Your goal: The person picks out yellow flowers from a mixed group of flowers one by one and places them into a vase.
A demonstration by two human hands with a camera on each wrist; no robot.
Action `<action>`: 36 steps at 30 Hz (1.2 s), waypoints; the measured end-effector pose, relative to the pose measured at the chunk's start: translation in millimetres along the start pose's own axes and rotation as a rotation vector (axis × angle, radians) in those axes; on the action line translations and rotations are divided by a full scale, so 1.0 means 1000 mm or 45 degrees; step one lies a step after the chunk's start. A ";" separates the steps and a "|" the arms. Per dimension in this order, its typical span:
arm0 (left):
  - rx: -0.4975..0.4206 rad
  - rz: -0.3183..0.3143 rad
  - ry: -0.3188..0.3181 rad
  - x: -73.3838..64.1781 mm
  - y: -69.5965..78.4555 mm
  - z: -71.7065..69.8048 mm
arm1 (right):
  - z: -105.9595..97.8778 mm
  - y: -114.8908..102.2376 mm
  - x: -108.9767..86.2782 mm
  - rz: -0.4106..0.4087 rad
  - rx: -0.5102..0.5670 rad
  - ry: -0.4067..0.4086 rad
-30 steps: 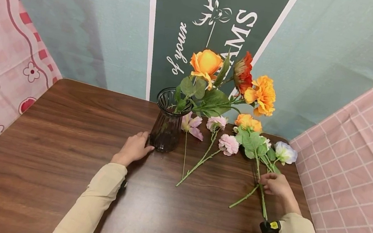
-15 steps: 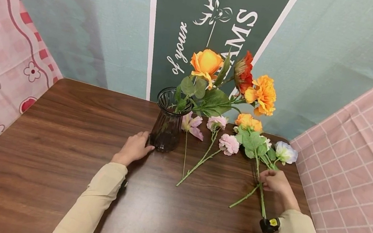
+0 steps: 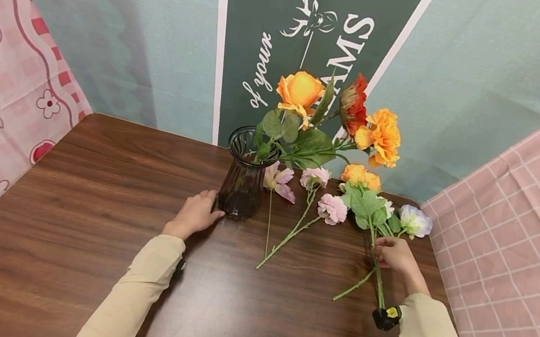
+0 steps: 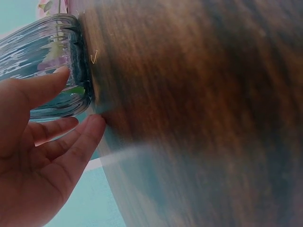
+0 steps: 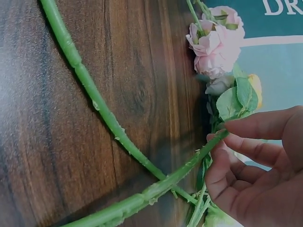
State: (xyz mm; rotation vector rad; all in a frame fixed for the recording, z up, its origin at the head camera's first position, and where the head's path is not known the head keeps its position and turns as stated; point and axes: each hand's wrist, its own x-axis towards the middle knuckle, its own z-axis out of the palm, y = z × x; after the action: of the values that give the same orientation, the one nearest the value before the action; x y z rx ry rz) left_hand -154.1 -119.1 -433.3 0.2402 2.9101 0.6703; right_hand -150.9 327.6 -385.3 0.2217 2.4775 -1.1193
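A dark ribbed glass vase [image 3: 240,190] stands upright at the back of the table, with orange and red flowers [image 3: 353,111] leaning out to the right. My left hand [image 3: 195,214] is at its base; in the left wrist view the thumb lies against the glass [image 4: 28,52] and the fingers are loosely extended beside it. At the right, my right hand [image 3: 396,255] pinches the green stem [image 5: 184,168] of a leafy orange flower [image 3: 361,177] between thumb and fingertips. Another stem [image 5: 113,125] crosses under it.
Pink flowers [image 3: 331,209] and a thin-stemmed lilac flower [image 3: 278,181] lie right of the vase. A pale blue-white flower [image 3: 414,221] lies by the pink checked cloth [image 3: 514,237] at the right edge. A printed curtain [image 3: 174,40] hangs behind the brown table [image 3: 87,212].
My right hand has slid slightly up along the stem, away from me, and its fingers now pinch it. The left hand and the vase have not visibly moved.
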 end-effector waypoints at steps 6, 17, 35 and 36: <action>-0.003 -0.003 0.000 0.000 0.001 0.000 | 0.001 -0.005 0.001 -0.026 -0.039 0.020; 0.003 -0.005 0.003 0.001 0.000 0.002 | 0.003 -0.005 0.007 -0.037 0.013 -0.017; 0.004 0.014 0.022 0.001 -0.001 0.002 | 0.004 -0.010 0.007 -0.106 0.008 -0.017; 0.003 0.015 0.023 0.001 -0.001 0.002 | 0.004 -0.010 0.007 -0.103 0.015 -0.018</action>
State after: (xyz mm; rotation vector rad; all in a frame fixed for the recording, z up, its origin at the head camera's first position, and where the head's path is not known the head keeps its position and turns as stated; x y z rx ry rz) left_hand -155.2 -119.2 -435.9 0.2530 2.9291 0.6747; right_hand -159.1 317.3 -383.7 0.1179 2.4875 -1.1643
